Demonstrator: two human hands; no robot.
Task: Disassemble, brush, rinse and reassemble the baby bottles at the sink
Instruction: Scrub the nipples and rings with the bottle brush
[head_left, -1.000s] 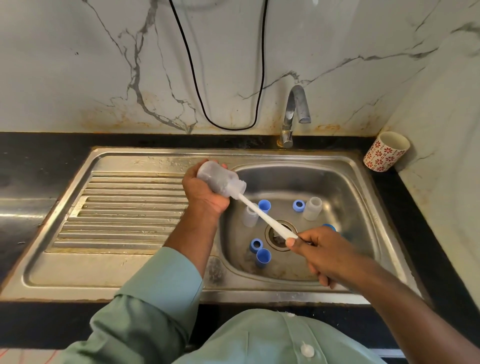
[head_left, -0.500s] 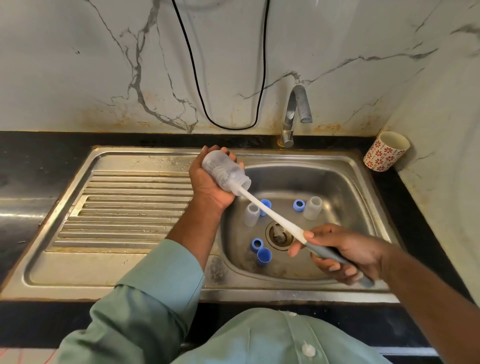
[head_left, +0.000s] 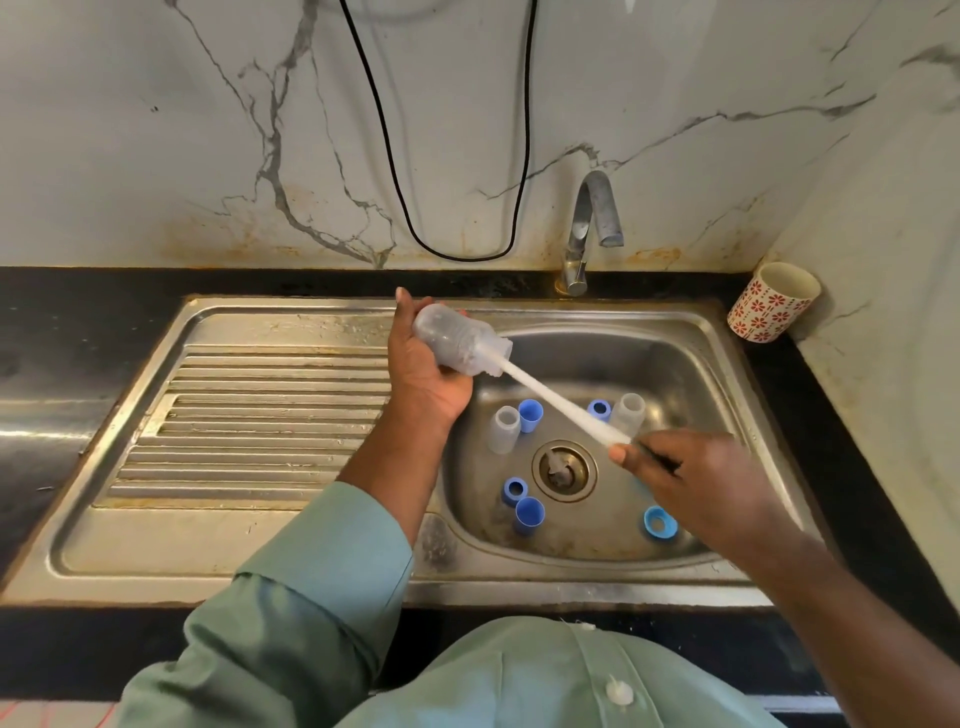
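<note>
Your left hand (head_left: 431, 374) grips the bottle (head_left: 457, 340) above the sink (head_left: 727, 332) rim; your right hand (head_left: 696, 483) pinches the brush (head_left: 561, 402) handle. Twist as you stroke, reaching the base.

No legible text, label, brand, number or sign was found on any surface in view. The white ceramic cup with red flower print (head_left: 772, 301) carried pattern only, no lettering. The clear plastic baby bottle (head_left: 457, 340) showed no readable graduations or markings where it lay against the fingers.
</note>
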